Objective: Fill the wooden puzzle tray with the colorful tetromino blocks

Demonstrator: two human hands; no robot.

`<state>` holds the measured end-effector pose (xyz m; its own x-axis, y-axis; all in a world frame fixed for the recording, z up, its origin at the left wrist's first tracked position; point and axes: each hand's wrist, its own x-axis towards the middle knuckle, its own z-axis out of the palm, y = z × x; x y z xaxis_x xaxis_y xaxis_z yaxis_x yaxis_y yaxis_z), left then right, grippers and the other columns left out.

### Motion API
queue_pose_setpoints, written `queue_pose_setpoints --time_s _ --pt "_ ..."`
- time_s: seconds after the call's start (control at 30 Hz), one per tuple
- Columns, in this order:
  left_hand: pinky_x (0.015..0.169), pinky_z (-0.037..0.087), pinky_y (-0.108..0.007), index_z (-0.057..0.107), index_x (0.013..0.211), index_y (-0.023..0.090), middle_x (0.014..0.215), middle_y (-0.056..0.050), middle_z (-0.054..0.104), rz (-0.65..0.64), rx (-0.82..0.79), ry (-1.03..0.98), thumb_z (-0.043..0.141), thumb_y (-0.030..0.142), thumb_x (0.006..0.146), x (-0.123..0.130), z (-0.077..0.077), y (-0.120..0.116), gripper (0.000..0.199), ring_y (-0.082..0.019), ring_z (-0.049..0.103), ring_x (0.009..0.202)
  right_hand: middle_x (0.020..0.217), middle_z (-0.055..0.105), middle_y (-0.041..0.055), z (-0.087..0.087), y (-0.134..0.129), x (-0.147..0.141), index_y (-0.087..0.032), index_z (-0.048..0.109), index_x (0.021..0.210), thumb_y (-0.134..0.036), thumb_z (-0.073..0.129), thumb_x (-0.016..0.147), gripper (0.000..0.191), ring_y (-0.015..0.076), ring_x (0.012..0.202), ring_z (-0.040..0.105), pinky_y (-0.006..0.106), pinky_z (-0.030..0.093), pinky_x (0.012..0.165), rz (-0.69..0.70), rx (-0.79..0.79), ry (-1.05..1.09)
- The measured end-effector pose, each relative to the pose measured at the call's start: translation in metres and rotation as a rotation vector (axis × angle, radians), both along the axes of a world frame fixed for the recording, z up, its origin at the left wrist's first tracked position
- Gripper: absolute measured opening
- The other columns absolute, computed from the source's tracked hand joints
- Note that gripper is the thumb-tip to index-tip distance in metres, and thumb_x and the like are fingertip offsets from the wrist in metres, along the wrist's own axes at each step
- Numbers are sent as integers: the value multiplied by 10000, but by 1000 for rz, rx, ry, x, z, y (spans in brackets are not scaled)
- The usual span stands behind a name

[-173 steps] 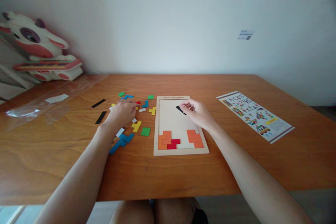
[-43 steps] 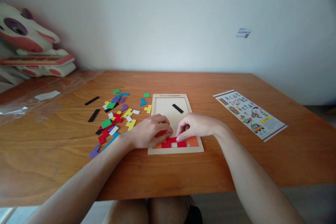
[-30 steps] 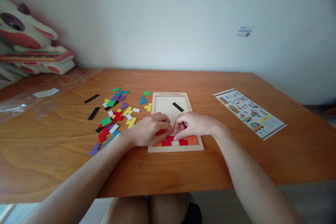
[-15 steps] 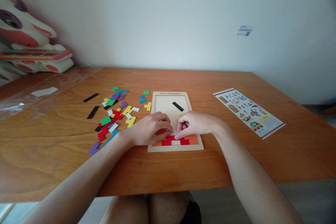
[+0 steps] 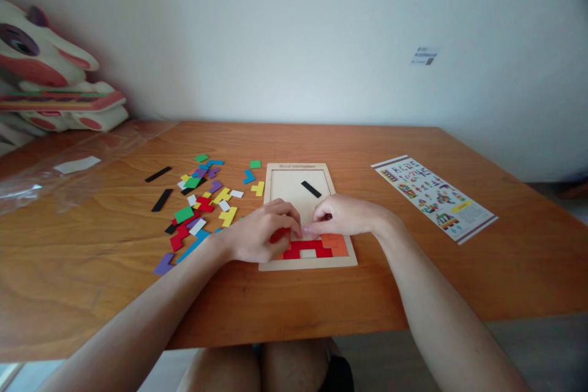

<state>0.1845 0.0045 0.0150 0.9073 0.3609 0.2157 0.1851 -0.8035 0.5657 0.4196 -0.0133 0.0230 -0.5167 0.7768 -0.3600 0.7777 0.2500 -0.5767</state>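
Note:
The shallow wooden puzzle tray (image 5: 307,265) lies in front of me, with red puzzle pieces (image 5: 294,250) and orange puzzle pieces (image 5: 339,245) set along its near end. Over the tray's left side, my left hand (image 5: 269,229) has its fingers curled around a red puzzle piece (image 5: 280,235), mostly hidden by the hand. My right hand (image 5: 337,214) is closed in a pinch just above the red row, its thumb and fingertips close to the left fingertips. Whatever is between those fingers is hidden. A black bar piece (image 5: 311,188) rests slanted in the tray's upper part.
Left of the tray, several coloured pieces (image 5: 204,203) lie in a loose heap, with two black bars (image 5: 162,200) beside them. A printed pattern sheet (image 5: 436,199) lies on the right. Clear plastic wrap (image 5: 59,180) and a cow-shaped toy (image 5: 68,86) are at the far left.
My left fingertips have shifted slightly down and my right thumb has moved a little up and left, exposing more of the red and orange pieces. The view has tilted slightly.

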Motion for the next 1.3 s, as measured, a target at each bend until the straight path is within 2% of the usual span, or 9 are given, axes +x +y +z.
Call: queue_pose_setpoints --time_s 0.13,0.3,0.37,0.47,0.57,0.67,0.8,1.0,1.3 --pt "897 486 -307 734 925 191 1067 -67 630 -4 -38 30 542 -4 693 -1 2 -1 358 -202 579 1007 529 400 -42 4 -1 -2 -181 728 714 -619 533 844 496 94 506 332 264 210 499 -15 -17 -10" --pt "798 508 -251 721 964 178 1052 -71 640 16 -4 13 493 0 718 -5 3 4 380 -162 616 914 524 418 -38 3 -3 -4 -183 719 708 -637 528 839 509 101 502 327 270 204 496 -93 22 26" --pt "810 510 -268 708 984 176 1036 -76 650 95 129 12 478 12 738 -12 6 11 374 -170 622 910 532 434 -34 1 -2 -6 -183 677 682 -634 517 847 507 106 509 343 267 214 493 -154 72 64" --pt "856 506 -356 702 977 187 1000 -87 669 305 437 110 467 54 792 -32 10 28 327 -214 613 921 578 522 -13 -2 0 -9 -183 637 703 -573 512 873 443 116 531 413 263 258 507 -277 190 105" --pt "872 505 -394 701 962 181 978 -99 679 469 572 223 470 113 840 -57 14 45 270 -238 614 942 624 593 8 -4 3 -9 -185 635 732 -488 525 883 356 124 552 465 265 288 540 -359 337 79" --pt "887 502 -374 700 973 199 979 -73 703 465 519 314 486 189 868 -77 13 56 238 -235 633 966 630 605 13 -6 7 -7 -187 626 725 -447 517 891 327 127 555 475 268 285 554 -404 428 43" --pt "928 492 -339 701 1058 217 1055 -52 731 405 414 369 489 220 877 -88 8 61 279 -226 656 1030 626 603 10 -10 10 -4 -192 609 702 -433 513 896 324 130 558 480 266 280 561 -446 512 37" --pt "877 516 -341 718 1048 240 1066 -51 745 393 366 400 481 234 901 -86 4 64 279 -239 690 980 663 640 20 -13 13 -3 -189 632 718 -401 516 896 299 133 576 502 263 304 577 -486 616 53" --pt "746 522 -250 730 935 231 923 -46 719 396 416 206 520 228 891 -76 0 63 214 -175 675 844 709 669 37 -12 13 -5 -185 641 718 -374 521 902 290 142 600 525 273 314 595 -503 631 37"
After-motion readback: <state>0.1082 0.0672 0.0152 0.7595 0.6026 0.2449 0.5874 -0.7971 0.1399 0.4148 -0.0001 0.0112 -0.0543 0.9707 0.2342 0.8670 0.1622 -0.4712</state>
